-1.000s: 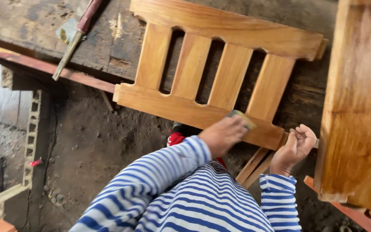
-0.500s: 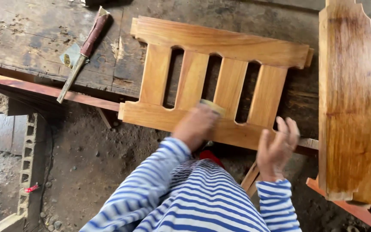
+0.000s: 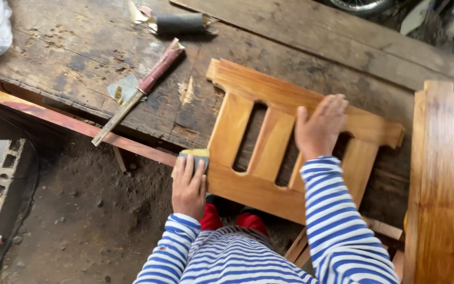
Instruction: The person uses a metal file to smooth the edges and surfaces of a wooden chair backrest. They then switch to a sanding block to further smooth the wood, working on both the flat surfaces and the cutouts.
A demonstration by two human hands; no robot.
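A: From the head camera, where is the slatted wooden panel (image 3: 269,152)?

B: It lies flat on the worn plank bench (image 3: 69,58), its near rail jutting past the bench edge toward the person in the blue-and-white striped top.

A: And the left hand (image 3: 188,185)?

B: At the panel's near left corner. Its fingers (image 3: 190,167) are closed over a small yellowish sanding pad (image 3: 196,155), pressing it against the end of the lower rail.

A: The right hand (image 3: 319,128)?

B: Laid palm down across the slats and the upper rail, fingers spread open and flat on the wood, gripping nothing.

A: What else is on the bench?

B: A long tool with a reddish handle (image 3: 140,90) lies diagonally to the left of the panel, well apart from both hands, with a scrap of paper (image 3: 122,87) beside it. A dark roll (image 3: 179,23) sits at the far edge.

A: To the right?

B: Another varnished wooden piece (image 3: 445,194), just beside the panel. Below the bench is a dirt floor (image 3: 80,221).
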